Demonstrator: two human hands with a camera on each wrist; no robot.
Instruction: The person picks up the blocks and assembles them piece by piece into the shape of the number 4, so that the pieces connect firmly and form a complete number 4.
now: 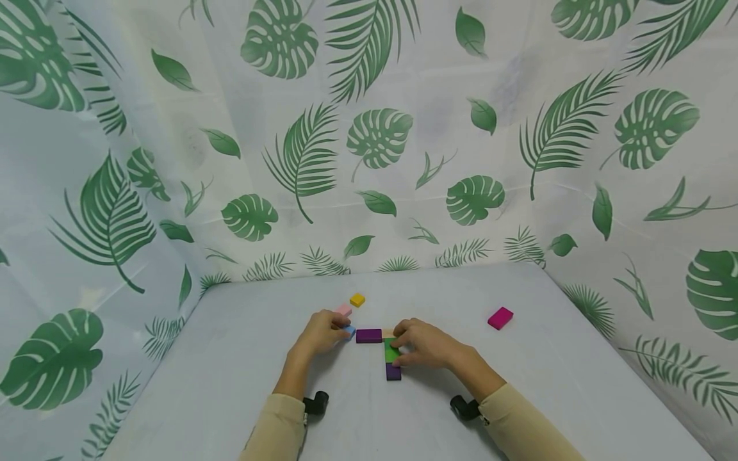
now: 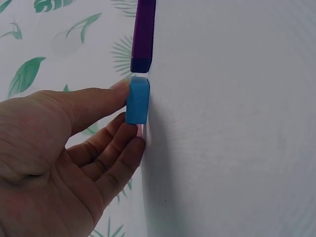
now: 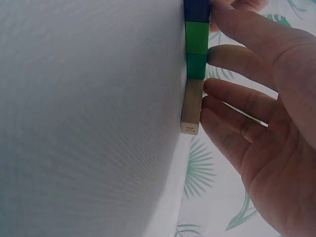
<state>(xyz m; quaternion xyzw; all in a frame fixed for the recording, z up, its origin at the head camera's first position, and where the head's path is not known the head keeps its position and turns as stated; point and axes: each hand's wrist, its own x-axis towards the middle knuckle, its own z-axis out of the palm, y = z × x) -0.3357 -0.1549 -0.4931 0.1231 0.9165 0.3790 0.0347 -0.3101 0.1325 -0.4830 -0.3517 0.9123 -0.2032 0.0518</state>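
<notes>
My left hand (image 1: 323,331) pinches a light blue block (image 2: 138,101) between thumb and fingers. Just beyond it, a narrow gap away in the left wrist view, lies a purple block (image 1: 369,336). My right hand (image 1: 429,346) rests its fingertips along a line of blocks with slightly bent fingers. That line has a plain wooden block (image 3: 192,107) at its far end, then a green stretch in two shades (image 3: 196,38), then a dark purple block (image 1: 393,372) nearest the body. Fingers partly cover the wooden and green blocks in the head view.
A pink block (image 1: 344,309) lies just past the left hand, with a yellow block (image 1: 357,299) behind it. Farther right sits a magenta block (image 1: 500,318). The white table (image 1: 230,384) is bordered by leaf-patterned curtains (image 1: 403,211).
</notes>
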